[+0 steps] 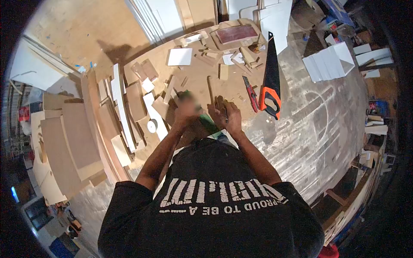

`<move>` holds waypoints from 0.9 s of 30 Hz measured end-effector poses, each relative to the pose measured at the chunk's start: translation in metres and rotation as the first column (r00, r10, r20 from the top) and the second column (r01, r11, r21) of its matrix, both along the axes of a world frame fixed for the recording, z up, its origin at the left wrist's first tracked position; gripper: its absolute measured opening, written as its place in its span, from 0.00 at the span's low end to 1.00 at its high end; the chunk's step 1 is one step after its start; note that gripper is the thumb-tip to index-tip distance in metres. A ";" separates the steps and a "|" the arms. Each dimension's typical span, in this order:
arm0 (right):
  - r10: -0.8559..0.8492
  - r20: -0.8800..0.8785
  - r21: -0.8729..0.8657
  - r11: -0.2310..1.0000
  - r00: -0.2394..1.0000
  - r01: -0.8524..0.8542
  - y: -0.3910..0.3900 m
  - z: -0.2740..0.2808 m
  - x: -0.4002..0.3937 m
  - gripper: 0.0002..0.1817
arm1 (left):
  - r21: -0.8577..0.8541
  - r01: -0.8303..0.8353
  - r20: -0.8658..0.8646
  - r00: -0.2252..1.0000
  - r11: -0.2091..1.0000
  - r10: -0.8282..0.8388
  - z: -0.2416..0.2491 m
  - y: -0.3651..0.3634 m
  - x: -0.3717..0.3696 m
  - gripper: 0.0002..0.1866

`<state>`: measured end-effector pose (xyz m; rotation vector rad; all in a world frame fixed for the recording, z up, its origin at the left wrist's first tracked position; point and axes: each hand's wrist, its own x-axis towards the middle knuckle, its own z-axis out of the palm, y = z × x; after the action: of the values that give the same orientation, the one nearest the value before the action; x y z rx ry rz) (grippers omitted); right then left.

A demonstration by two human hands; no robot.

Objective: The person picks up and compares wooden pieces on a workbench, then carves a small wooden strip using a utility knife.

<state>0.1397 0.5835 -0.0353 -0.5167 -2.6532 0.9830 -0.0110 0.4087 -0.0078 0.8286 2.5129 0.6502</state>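
At the near edge of the wooden work table [195, 79], my left hand [187, 112] is closed round something I cannot make out; a blurred patch covers its fingers. Close beside it on the right, my right hand [226, 112] has its fingers bent together around a small object too hidden to name. A narrow wooden strip [211, 88] stretches away from the right hand's fingers. Something green [208, 123] shows below and between the hands. Right of them lie a red utility knife [251, 94] and a handsaw [271, 81] with an orange and black handle.
Wood offcuts [223, 72] and a white square piece [180, 56] lie at the table's far side. A white roll [152, 125] and long strips [122, 105] are on the left. White sheets [329, 62] rest on the floor at right.
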 end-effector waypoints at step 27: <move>-0.140 0.206 -0.115 0.979 0.968 0.166 -0.079 0.021 0.029 0.49 | 0.263 -0.299 0.003 0.951 0.917 0.309 0.020 0.001 -0.036 0.18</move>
<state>0.1692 0.5045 -0.0141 -0.8779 -2.6788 1.1171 -0.0473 0.4094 0.0119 0.5374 2.6542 1.0968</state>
